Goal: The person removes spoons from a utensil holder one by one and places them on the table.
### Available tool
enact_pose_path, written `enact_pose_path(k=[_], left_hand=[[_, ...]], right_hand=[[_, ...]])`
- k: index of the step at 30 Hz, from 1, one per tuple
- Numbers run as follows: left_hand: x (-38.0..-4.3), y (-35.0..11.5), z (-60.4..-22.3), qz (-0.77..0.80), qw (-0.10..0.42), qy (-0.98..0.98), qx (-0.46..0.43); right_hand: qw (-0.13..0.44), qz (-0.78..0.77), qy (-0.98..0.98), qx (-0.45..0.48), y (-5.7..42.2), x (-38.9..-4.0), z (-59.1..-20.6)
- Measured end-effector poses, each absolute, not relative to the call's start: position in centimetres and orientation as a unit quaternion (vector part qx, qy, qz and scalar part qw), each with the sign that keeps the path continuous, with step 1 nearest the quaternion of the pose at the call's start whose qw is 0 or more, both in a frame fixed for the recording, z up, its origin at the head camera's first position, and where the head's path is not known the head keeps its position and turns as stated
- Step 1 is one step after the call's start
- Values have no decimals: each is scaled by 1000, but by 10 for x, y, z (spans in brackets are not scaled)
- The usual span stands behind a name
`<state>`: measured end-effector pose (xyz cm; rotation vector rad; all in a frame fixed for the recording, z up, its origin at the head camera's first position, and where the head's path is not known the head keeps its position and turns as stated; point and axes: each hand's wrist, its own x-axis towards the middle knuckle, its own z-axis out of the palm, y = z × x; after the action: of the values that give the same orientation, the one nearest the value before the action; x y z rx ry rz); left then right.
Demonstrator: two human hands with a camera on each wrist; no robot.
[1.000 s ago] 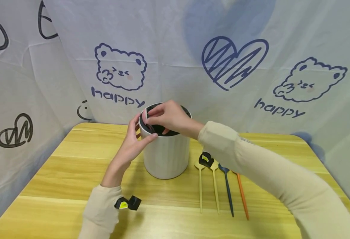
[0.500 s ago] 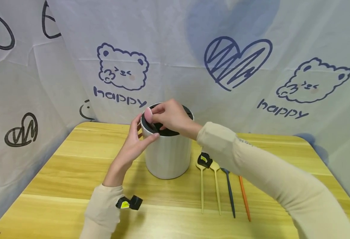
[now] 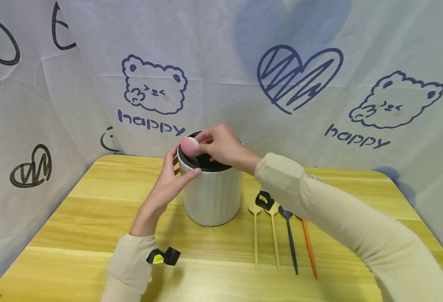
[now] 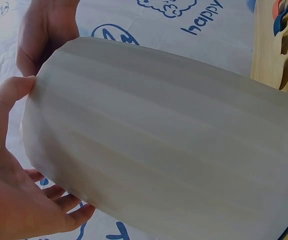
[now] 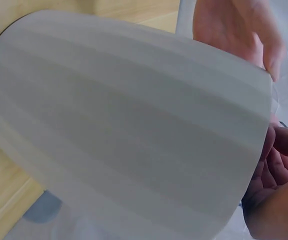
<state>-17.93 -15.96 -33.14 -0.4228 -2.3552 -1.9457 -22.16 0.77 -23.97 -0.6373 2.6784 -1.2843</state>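
Note:
A white ribbed holder [image 3: 211, 195] with a black inside stands on the wooden table [image 3: 93, 218]. My left hand [image 3: 179, 165] grips its left side, thumb on the front rim and fingers behind; the left wrist view shows the holder [image 4: 169, 145] filling the frame with this hand [image 4: 14, 165] round it. My right hand [image 3: 202, 144] pinches a pink spoon [image 3: 189, 147] over the holder's mouth. The spoon's bowl sticks up above the rim and its handle goes down inside, hidden. In the right wrist view only the holder's wall [image 5: 129, 130] and my right hand's fingers [image 5: 274, 170] show.
Several thin spoons lie side by side right of the holder: two yellow [image 3: 255, 235], one dark blue [image 3: 291, 239], one orange [image 3: 309, 247]. A printed cloth backdrop [image 3: 300, 84] closes in the table at the back and left. The table's front edge is near me.
My right hand has lifted the pink spoon a little at the holder's rim and turned its bowl towards me. The left hand and the holder have stayed put.

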Motion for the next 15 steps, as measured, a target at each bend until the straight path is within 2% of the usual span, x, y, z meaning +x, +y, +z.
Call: enact_pose_path(k=[15], left_hand=[[-180, -160, -331, -629, 30, -765, -135]], right_hand=[[61, -477, 847, -226, 18, -226, -244]])
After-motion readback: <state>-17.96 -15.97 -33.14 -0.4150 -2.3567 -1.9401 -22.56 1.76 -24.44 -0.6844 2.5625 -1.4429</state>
